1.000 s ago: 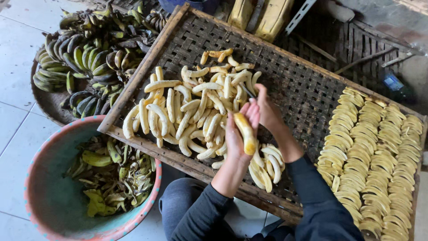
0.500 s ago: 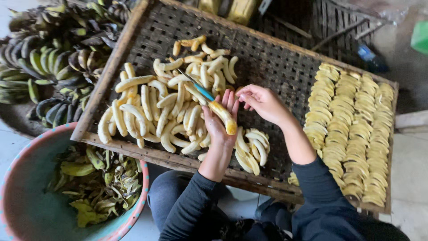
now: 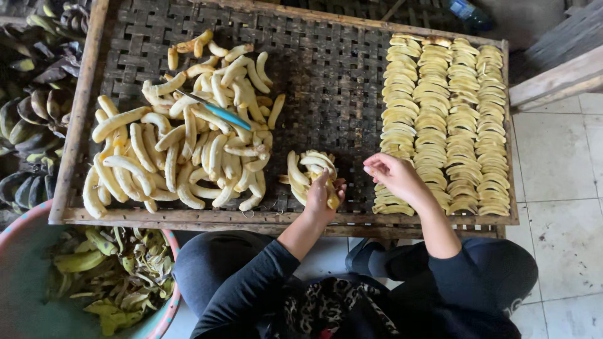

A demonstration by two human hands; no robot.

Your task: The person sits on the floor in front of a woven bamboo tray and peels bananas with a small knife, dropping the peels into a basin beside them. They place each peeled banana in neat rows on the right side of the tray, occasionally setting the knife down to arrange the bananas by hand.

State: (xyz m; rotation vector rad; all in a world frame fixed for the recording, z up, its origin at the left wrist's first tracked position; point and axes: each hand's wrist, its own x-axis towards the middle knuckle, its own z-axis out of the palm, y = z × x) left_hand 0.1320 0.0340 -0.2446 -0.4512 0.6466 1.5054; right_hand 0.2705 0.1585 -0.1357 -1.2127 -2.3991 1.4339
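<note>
A peeled, pale yellow banana (image 3: 331, 196) stands nearly upright in the left hand (image 3: 321, 199), just right of a small clump of peeled bananas (image 3: 306, 171) on the woven tray (image 3: 326, 81), near its front rim.

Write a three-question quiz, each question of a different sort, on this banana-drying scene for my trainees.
1. True or false: the blue-handled knife is in the right hand.
2. Multiple choice: where do the neat rows of banana slices lie on the woven tray? A) left end B) middle C) right end
3. Fill in: the left hand rests on a small pile of peeled ____.

Key
1. False; it lies on the big heap of peeled bananas, touched by neither hand.
2. C
3. bananas
</note>
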